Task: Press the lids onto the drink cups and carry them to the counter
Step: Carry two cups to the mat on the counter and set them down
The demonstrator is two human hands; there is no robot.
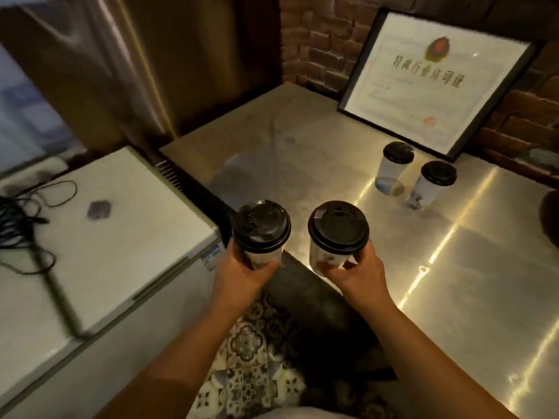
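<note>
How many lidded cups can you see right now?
4. One in the left hand, cup; one in the right hand, cup; two standing on the metal counter by the framed certificate: and. None looks hidden.

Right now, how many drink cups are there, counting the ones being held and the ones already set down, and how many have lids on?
Cups in the hands: 2, one in the left hand and one in the right hand
Cups on the counter: 2, near the framed certificate
Black lids on: 4
Total cups: 4
</note>
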